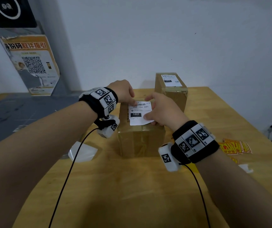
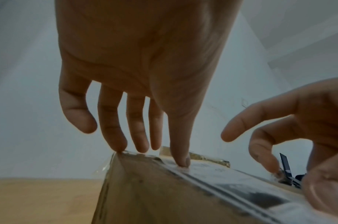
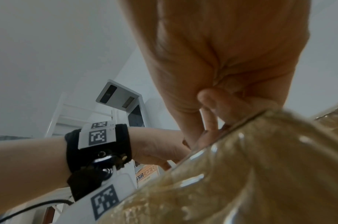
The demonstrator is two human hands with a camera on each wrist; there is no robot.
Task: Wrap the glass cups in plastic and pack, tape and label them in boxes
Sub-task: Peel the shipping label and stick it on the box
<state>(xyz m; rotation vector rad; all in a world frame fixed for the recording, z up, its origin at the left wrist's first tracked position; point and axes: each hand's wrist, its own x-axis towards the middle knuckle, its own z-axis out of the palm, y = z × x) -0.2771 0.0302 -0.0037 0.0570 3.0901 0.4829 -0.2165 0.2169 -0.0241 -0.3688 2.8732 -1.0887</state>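
Note:
A taped cardboard box [image 1: 140, 140] stands upright in the middle of the wooden table [image 1: 132, 195]. A white shipping label [image 1: 139, 113] printed "102" lies on its top. My left hand [image 1: 131, 99] reaches over the far left corner, and in the left wrist view its straight thumb and fingertips [image 2: 181, 162] press on the label [image 2: 231, 178] and the box top. My right hand [image 1: 148, 119] pinches the label's near right corner, which lifts off past the box edge. The right wrist view shows curled fingers [image 3: 208, 121] above the glossy taped box [image 3: 241, 174]. No glass cups are visible.
A second taped box [image 1: 171, 94] with its own label [image 1: 170, 79] stands behind on the right. Orange stickers [image 1: 234, 147] and a white scrap [image 1: 247, 167] lie on the right, a white backing sheet [image 1: 82, 152] on the left. A kiosk with an orange poster [image 1: 31, 63] stands left.

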